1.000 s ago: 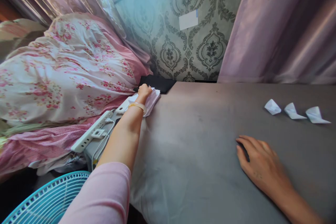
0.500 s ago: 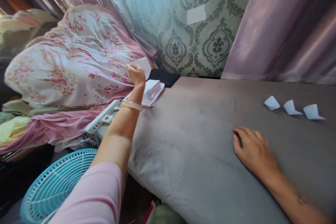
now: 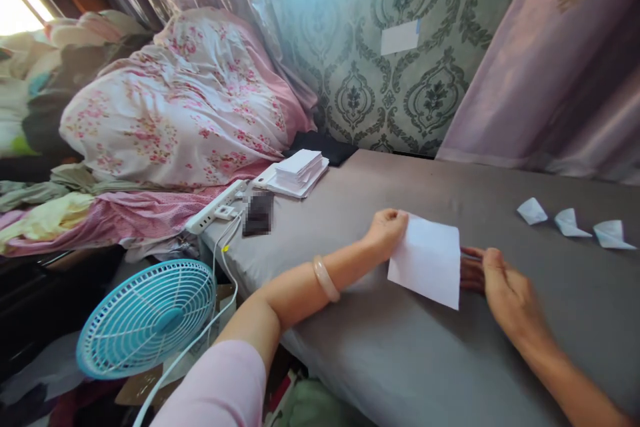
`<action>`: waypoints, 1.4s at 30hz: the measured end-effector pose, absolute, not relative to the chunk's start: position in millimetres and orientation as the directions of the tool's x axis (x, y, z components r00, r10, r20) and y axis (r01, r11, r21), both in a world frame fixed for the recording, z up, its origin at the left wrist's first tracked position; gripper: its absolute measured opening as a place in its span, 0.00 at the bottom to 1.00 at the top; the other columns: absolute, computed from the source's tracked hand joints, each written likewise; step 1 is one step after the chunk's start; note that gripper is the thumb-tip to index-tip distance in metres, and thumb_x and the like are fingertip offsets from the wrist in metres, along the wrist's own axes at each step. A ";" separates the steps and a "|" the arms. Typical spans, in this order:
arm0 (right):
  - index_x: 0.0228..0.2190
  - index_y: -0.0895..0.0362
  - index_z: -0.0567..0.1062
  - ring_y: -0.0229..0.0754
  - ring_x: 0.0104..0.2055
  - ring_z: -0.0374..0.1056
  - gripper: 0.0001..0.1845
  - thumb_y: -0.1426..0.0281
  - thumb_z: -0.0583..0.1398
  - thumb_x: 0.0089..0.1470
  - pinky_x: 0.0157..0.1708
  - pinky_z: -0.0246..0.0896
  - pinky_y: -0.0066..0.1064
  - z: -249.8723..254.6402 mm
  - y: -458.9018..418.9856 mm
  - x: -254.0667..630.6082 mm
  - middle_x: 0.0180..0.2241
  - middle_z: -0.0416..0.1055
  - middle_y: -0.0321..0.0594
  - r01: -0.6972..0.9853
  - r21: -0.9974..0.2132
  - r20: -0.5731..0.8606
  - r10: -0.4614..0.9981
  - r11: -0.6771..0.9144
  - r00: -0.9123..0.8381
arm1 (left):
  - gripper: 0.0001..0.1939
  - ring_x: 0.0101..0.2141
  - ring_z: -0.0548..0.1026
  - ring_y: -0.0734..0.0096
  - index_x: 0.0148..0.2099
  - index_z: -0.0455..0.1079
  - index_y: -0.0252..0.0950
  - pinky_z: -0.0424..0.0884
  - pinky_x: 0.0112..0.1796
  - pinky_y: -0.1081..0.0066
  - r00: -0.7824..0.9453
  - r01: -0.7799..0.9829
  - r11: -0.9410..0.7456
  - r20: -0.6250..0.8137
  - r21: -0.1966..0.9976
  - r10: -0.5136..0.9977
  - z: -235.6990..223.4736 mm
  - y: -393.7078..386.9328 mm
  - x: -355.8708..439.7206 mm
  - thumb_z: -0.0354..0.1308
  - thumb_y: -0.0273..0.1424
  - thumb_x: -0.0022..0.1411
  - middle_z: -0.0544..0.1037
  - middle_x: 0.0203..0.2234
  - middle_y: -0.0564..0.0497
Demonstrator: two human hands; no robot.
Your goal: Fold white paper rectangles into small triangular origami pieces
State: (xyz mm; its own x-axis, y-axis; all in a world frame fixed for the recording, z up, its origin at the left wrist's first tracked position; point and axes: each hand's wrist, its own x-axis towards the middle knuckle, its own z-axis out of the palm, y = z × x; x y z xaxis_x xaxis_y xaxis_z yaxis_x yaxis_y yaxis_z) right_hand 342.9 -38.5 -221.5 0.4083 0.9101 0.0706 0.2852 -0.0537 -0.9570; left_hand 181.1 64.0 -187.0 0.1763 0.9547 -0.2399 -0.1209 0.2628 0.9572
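Observation:
My left hand point(image 3: 387, 233) pinches the upper left corner of a square white sheet of paper point(image 3: 427, 260), held tilted above the grey-covered surface. At the sheet's right edge is my right hand point(image 3: 505, 283), its thumb raised apart from the fingers. Some of those fingertips reach behind the paper, so I cannot tell whether they touch it. Beyond my right hand, three small folded paper pieces point(image 3: 573, 222) stand in a row. A stack of white paper point(image 3: 299, 170) lies farther back on the left.
A white power strip point(image 3: 217, 207) with cables runs along the surface's left edge, beside a dark blurred-out object point(image 3: 258, 215). Below it stands a blue fan point(image 3: 150, 320). Floral bedding point(image 3: 185, 107) is heaped at the back left. A black flat item point(image 3: 325, 147) lies behind the stack.
My left hand has carried the sheet from beside the stack rightward and nearer to me. My right hand has lifted off the surface and turned toward the sheet. The view has shifted left.

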 end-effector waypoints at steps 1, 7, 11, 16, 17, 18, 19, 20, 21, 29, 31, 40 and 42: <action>0.49 0.57 0.70 0.47 0.30 0.75 0.33 0.45 0.48 0.58 0.31 0.73 0.40 -217.2 -41.0 337.5 0.33 0.77 0.48 0.198 -0.976 -0.006 0.916 -0.093 0.401 | 0.08 0.23 0.65 0.77 0.29 0.67 0.33 0.60 0.27 0.76 0.157 -0.098 0.279 -0.262 0.955 0.952 -195.2 61.1 184.3 0.53 0.29 0.62 0.67 0.21 0.54; 0.61 0.54 0.59 0.41 0.21 0.69 0.43 0.49 0.60 0.48 0.24 0.68 0.34 -199.0 -51.8 304.4 0.26 0.76 0.38 0.341 -0.925 -0.008 0.904 -0.169 0.426 | 0.04 0.25 0.66 0.76 0.36 0.67 0.33 0.64 0.31 0.74 0.063 -0.095 0.288 -0.283 0.953 0.957 -218.7 68.5 182.6 0.53 0.27 0.62 0.68 0.23 0.55; 0.62 0.53 0.57 0.40 0.20 0.67 0.45 0.51 0.62 0.47 0.18 0.62 0.29 -203.9 -50.1 300.9 0.24 0.74 0.34 0.277 -0.952 -0.042 0.955 -0.127 0.295 | 0.02 0.25 0.68 0.76 0.35 0.68 0.32 0.64 0.31 0.74 0.137 -0.197 0.297 -0.274 0.934 0.952 -218.7 74.9 174.1 0.54 0.25 0.59 0.71 0.25 0.53; 0.52 0.54 0.71 0.37 0.20 0.66 0.31 0.51 0.60 0.50 0.19 0.62 0.27 -217.1 -48.7 308.2 0.25 0.73 0.35 0.342 -0.932 -0.034 0.966 -0.124 0.257 | 0.10 0.22 0.64 0.78 0.28 0.69 0.32 0.61 0.29 0.73 0.165 -0.210 0.255 -0.223 0.944 0.961 -216.5 81.0 161.1 0.62 0.33 0.55 0.69 0.20 0.54; 0.49 0.54 0.73 0.36 0.20 0.67 0.29 0.51 0.60 0.50 0.19 0.63 0.27 -218.8 -49.0 309.2 0.26 0.73 0.36 0.353 -0.927 -0.039 0.967 -0.128 0.250 | 0.11 0.22 0.63 0.78 0.27 0.69 0.32 0.60 0.28 0.73 0.159 -0.197 0.257 -0.228 0.946 0.961 -216.1 82.5 158.9 0.64 0.35 0.54 0.68 0.20 0.54; 0.47 0.55 0.75 0.37 0.21 0.67 0.28 0.51 0.60 0.50 0.20 0.63 0.27 -220.0 -49.3 310.0 0.27 0.74 0.37 0.364 -0.922 -0.045 0.968 -0.135 0.245 | 0.13 0.21 0.62 0.78 0.27 0.69 0.32 0.59 0.27 0.73 0.163 -0.190 0.265 -0.236 0.945 0.958 -215.8 84.0 157.2 0.65 0.36 0.53 0.67 0.19 0.54; 0.46 0.55 0.75 0.37 0.21 0.68 0.27 0.51 0.59 0.50 0.20 0.63 0.27 -220.6 -49.6 310.6 0.28 0.75 0.37 0.373 -0.917 -0.052 0.969 -0.142 0.242 | 0.13 0.21 0.62 0.78 0.27 0.69 0.32 0.58 0.27 0.74 0.172 -0.188 0.275 -0.244 0.943 0.954 -215.7 85.5 155.9 0.65 0.36 0.53 0.66 0.19 0.55; 0.46 0.55 0.76 0.37 0.21 0.68 0.27 0.50 0.59 0.50 0.20 0.63 0.27 -220.8 -49.8 311.1 0.28 0.75 0.38 0.379 -0.913 -0.058 0.969 -0.149 0.241 | 0.13 0.21 0.62 0.79 0.27 0.69 0.31 0.58 0.26 0.74 0.179 -0.188 0.285 -0.253 0.940 0.951 -215.5 86.8 154.9 0.65 0.36 0.53 0.66 0.18 0.55; 0.46 0.55 0.76 0.37 0.21 0.68 0.28 0.50 0.59 0.50 0.19 0.62 0.28 -220.6 -49.9 311.4 0.28 0.76 0.38 0.381 -0.912 -0.063 0.969 -0.154 0.241 | 0.13 0.20 0.62 0.79 0.27 0.70 0.31 0.58 0.25 0.74 0.185 -0.187 0.296 -0.262 0.937 0.947 -215.3 88.0 154.2 0.65 0.36 0.54 0.65 0.18 0.55; 0.47 0.58 0.77 0.38 0.17 0.63 0.27 0.54 0.58 0.52 0.19 0.59 0.29 -210.1 -51.8 306.6 0.16 0.69 0.34 0.400 -0.896 -0.073 0.952 -0.193 0.296 | 0.06 0.23 0.70 0.77 0.29 0.72 0.30 0.68 0.31 0.72 0.232 -0.182 0.297 -0.253 0.937 0.939 -210.1 92.9 147.3 0.65 0.28 0.54 0.72 0.22 0.52; 0.46 0.58 0.77 0.37 0.17 0.61 0.25 0.56 0.57 0.53 0.19 0.58 0.28 -207.7 -52.4 304.5 0.15 0.68 0.34 0.399 -0.894 -0.081 0.948 -0.206 0.309 | 0.06 0.23 0.70 0.78 0.30 0.71 0.30 0.68 0.31 0.72 0.232 -0.157 0.276 -0.236 0.948 0.944 -207.7 94.0 144.7 0.65 0.26 0.53 0.73 0.22 0.52; 0.48 0.63 0.75 0.33 0.17 0.63 0.23 0.62 0.58 0.55 0.19 0.59 0.25 -212.8 -48.3 314.8 0.17 0.70 0.34 0.257 -0.930 -0.179 0.934 -0.263 0.308 | 0.06 0.30 0.74 0.73 0.36 0.70 0.32 0.70 0.34 0.72 0.241 0.160 -0.084 0.044 0.983 0.970 -205.7 102.9 128.0 0.55 0.23 0.54 0.76 0.29 0.48; 0.48 0.63 0.74 0.32 0.17 0.62 0.23 0.62 0.59 0.55 0.20 0.59 0.24 -214.0 -48.0 317.2 0.18 0.70 0.34 0.193 -0.946 -0.193 0.930 -0.261 0.314 | 0.13 0.37 0.74 0.70 0.38 0.72 0.33 0.69 0.39 0.70 0.413 0.309 -0.276 0.133 0.910 0.901 -203.2 98.1 125.1 0.52 0.19 0.51 0.77 0.35 0.47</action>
State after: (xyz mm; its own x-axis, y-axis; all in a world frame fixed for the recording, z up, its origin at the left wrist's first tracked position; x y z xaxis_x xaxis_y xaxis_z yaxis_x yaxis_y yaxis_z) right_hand 317.2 -48.0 -214.0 0.3140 0.9297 -0.1927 0.1933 -0.2613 -0.9457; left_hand 125.1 98.1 -203.2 0.4129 0.9011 0.1326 0.3092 -0.2756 0.9102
